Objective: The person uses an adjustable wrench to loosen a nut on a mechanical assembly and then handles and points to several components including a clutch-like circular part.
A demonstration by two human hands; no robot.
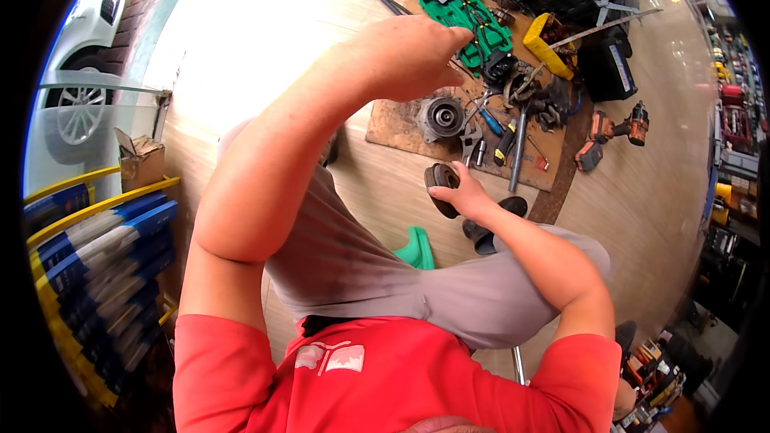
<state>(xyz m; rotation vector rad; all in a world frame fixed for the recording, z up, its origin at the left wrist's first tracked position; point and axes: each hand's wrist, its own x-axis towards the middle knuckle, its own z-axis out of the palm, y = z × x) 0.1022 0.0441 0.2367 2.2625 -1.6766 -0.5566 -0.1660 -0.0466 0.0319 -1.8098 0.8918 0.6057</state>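
The dark, round, grooved part (440,177) is loose, clasped between the thumb and fingers of the right hand (469,195), near the silver-grey round metal housing (443,118) on the flat brown board (391,123); what remains undone cannot be told. Its broad face seems turned leftward, long axis pointing away from the body. The left hand (421,56) has spread fingers; its hidden underside leaves any hold uncertain.
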